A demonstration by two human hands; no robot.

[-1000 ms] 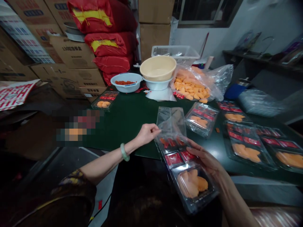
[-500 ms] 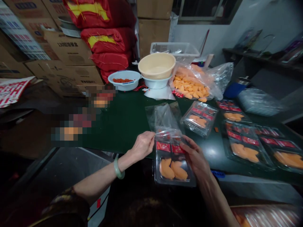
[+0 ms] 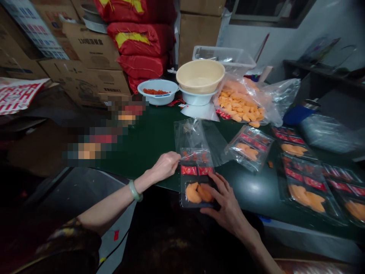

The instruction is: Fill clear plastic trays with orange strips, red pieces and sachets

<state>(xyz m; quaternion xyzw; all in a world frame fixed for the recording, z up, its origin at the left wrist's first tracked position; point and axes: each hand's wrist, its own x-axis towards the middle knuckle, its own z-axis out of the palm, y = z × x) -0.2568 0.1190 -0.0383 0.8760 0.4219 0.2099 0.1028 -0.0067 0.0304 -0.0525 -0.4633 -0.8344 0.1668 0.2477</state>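
A black food tray (image 3: pixel 189 204) under clear film lies at the table's front edge before me. It holds two orange wing-shaped pieces (image 3: pixel 193 193), two red sachets (image 3: pixel 189 170) and dark red bits in small compartments. The far end of the tray is inside a clear plastic bag (image 3: pixel 209 139), which stretches away over the table. My left hand (image 3: pixel 165 166) is closed, pinching the bag's mouth at the tray's left side. My right hand (image 3: pixel 225 201) lies with fingers spread on the tray's right side, its thumb by the near edge.
A bagged tray (image 3: pixel 251 146) and several more packed trays (image 3: pixel 306 186) lie on the green table (image 3: pixel 137 146) to the right. Farther back are a blue basin (image 3: pixel 159 99) with red bits, a cream basin (image 3: pixel 200 78) and a bag of orange pieces (image 3: pixel 242 102). Cartons and red sacks stand behind.
The tray is now lower and flatter, with its far end in the bag. My right hand has gone from gripping its right side to lying spread across it. The view has shifted.
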